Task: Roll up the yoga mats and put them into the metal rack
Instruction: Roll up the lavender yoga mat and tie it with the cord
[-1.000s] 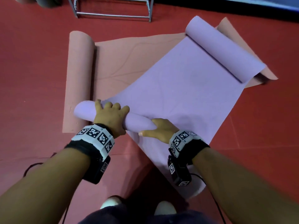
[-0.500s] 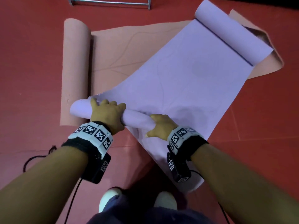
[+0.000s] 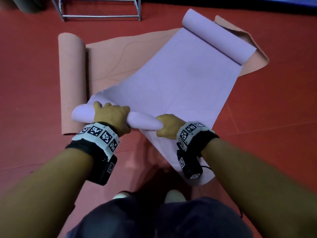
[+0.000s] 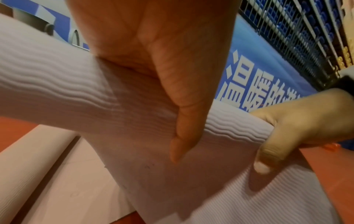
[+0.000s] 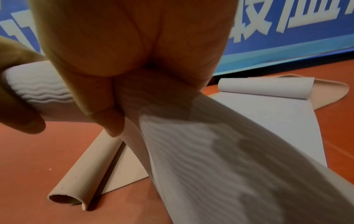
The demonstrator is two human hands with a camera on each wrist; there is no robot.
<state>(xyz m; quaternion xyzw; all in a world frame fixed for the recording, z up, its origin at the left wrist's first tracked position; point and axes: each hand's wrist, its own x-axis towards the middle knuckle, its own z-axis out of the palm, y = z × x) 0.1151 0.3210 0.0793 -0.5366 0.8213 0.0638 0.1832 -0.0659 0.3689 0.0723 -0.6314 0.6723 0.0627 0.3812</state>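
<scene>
A lilac yoga mat (image 3: 185, 79) lies diagonally over a peach mat (image 3: 120, 55) on the red floor. Its near end is curled into a thin roll (image 3: 144, 121), lifted off the floor. My left hand (image 3: 111, 117) grips the roll's left part, thumb underneath (image 4: 184, 121). My right hand (image 3: 167, 125) grips the roll's right end (image 5: 118, 115), where the mat twists down past my wrist. The lilac mat's far end (image 3: 217, 36) curls up too. The peach mat's left end is a loose roll (image 3: 72, 79). The metal rack (image 3: 99, 9) stands at the top edge.
A blue banner with white characters (image 5: 287, 30) runs along the far wall. My white shoes (image 3: 173, 196) stand just behind the mat's near corner. Red floor (image 3: 274, 117) spreads on both sides of the mats.
Both hands have kept their grip on the lilac roll and turned it slightly onward; the roll sits a little further up the mat. The camera has tilted, showing the rack again.
</scene>
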